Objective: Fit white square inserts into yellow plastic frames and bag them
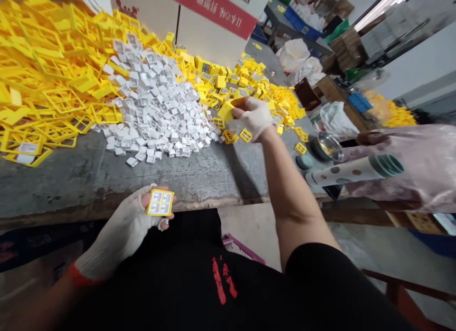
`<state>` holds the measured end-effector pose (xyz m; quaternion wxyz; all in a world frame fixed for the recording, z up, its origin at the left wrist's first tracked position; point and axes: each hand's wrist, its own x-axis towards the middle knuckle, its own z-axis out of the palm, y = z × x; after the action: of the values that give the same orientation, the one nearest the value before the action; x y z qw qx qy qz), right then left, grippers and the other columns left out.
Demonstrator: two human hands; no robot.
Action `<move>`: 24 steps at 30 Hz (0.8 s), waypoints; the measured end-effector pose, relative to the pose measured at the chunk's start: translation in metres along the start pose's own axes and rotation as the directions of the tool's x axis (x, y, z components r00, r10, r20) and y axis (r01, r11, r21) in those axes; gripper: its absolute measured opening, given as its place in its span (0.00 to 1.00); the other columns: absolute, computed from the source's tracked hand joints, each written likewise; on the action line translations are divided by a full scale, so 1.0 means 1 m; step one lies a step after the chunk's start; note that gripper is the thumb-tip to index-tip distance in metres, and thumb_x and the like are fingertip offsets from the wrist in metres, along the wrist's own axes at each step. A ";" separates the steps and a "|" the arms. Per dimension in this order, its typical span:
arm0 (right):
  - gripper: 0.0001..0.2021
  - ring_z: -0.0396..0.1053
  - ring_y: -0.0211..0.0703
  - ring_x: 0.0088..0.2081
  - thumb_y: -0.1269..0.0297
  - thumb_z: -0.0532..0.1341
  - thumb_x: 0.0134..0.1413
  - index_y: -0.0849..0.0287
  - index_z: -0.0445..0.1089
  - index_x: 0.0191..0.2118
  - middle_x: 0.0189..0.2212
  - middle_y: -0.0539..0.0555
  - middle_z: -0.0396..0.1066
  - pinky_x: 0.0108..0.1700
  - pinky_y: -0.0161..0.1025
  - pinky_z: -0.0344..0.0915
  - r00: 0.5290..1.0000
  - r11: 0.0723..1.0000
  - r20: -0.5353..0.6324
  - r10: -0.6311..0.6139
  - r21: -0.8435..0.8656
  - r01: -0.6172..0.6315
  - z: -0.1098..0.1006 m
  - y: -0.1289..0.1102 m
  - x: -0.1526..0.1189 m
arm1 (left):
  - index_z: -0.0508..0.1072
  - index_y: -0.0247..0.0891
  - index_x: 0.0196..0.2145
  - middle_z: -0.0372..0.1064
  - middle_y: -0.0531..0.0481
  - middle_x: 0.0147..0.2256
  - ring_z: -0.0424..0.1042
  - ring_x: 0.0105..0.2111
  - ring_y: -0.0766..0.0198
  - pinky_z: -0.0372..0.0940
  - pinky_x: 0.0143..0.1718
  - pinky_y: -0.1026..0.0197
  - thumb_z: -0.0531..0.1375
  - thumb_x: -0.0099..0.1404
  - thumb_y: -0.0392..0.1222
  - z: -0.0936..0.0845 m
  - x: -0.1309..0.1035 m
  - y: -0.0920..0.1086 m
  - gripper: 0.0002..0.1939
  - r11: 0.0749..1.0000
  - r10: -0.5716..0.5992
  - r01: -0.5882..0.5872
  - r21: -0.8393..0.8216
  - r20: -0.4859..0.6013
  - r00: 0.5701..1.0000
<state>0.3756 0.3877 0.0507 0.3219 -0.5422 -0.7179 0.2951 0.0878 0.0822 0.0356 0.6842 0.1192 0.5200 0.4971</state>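
Observation:
My left hand [142, 210], in a white fingerless glove with an orange cuff, is closed on a yellow frame with white inserts [160, 203], its four-pane face turned up. This is just in front of the table edge. My right hand [254, 116], also in a white glove, reaches over the table and pinches a yellow square piece [225, 111]. Small yellow four-pane grids [245, 135] lie beneath it. Left of the right hand spreads a heap of small white square pieces [156, 103].
Large yellow frames [53, 84] are piled at the left. Behind the heaps stands a white carton with a red band [213, 36]. A patterned tumbler [352, 172] and a metal bowl [327, 146] are at the right of the grey table [195, 172].

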 end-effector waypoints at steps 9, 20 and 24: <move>0.25 0.72 0.47 0.31 0.34 0.75 0.42 0.51 0.73 0.28 0.24 0.51 0.76 0.35 0.43 0.69 0.942 0.955 0.160 0.294 -0.098 -0.281 0.010 0.002 -0.176 | 0.83 0.40 0.46 0.81 0.45 0.43 0.78 0.40 0.53 0.77 0.32 0.58 0.85 0.53 0.51 0.000 0.003 -0.013 0.27 0.988 0.138 -0.131 -0.079 0.103 0.985; 0.33 0.79 0.72 0.64 0.61 0.77 0.55 0.50 0.82 0.68 0.67 0.63 0.82 0.65 0.68 0.76 0.854 0.740 0.476 -0.210 -0.493 0.457 -0.009 0.007 -0.146 | 0.82 0.38 0.49 0.80 0.45 0.43 0.79 0.37 0.54 0.75 0.32 0.59 0.81 0.60 0.55 0.012 -0.011 -0.028 0.27 0.989 0.138 -0.129 -0.075 0.137 0.981; 0.26 0.84 0.64 0.56 0.47 0.75 0.66 0.51 0.85 0.65 0.57 0.60 0.87 0.62 0.60 0.80 0.817 0.794 0.395 -0.420 -0.276 0.542 0.015 -0.026 -0.167 | 0.81 0.38 0.54 0.83 0.43 0.46 0.82 0.35 0.54 0.75 0.32 0.57 0.77 0.66 0.49 0.012 -0.014 -0.030 0.23 0.988 0.136 -0.120 -0.101 0.170 0.976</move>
<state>0.3833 0.2186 0.0375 0.1591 -0.3361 -0.9175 0.1413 0.1146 0.0611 0.0283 0.6989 0.1651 0.4255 0.5507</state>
